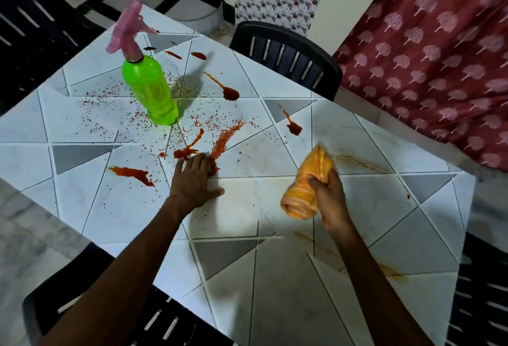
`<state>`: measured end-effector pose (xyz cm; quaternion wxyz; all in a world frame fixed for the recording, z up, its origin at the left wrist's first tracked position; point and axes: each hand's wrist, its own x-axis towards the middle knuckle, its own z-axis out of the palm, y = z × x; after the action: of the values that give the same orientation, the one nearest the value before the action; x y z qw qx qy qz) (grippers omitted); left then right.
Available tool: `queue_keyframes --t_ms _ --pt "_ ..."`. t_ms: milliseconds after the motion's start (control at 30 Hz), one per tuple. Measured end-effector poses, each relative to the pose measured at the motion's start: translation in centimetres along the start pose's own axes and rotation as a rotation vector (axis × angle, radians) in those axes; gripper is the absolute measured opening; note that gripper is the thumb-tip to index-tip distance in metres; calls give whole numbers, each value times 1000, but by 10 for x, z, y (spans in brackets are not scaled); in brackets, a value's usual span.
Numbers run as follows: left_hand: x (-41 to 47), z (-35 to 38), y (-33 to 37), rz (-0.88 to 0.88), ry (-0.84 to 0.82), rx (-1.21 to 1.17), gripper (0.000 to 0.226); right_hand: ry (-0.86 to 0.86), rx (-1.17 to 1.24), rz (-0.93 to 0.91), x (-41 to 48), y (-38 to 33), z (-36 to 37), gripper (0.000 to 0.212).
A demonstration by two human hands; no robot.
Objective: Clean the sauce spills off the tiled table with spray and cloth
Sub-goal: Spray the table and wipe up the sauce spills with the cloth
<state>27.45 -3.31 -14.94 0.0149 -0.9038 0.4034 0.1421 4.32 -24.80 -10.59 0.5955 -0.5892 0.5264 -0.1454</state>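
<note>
Head view: mid-wipe step, right hand (331, 197) gripping bunched orange cloth (305, 189) just above tiled table (275, 277), left hand (196, 178) flat w/ fingers straight at edge of sauce spills (189, 150), green spray bottle (148, 90) upright beyond, so next prob. needs cloth brought left onto the red blobs.

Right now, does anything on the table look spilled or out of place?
Yes. Red sauce blotches and scattered specks cover the tiled table around the green spray bottle. The left hand rests flat, fingertips in a heap of specks. Faint orange smears streak the tiles near the orange cloth that the right hand grips.
</note>
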Motion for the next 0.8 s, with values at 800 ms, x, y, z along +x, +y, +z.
queue_keyframes --t_ms 800 --pt "11 1 31 28 151 -362 74 -153 171 -70 42 -67 95 41"
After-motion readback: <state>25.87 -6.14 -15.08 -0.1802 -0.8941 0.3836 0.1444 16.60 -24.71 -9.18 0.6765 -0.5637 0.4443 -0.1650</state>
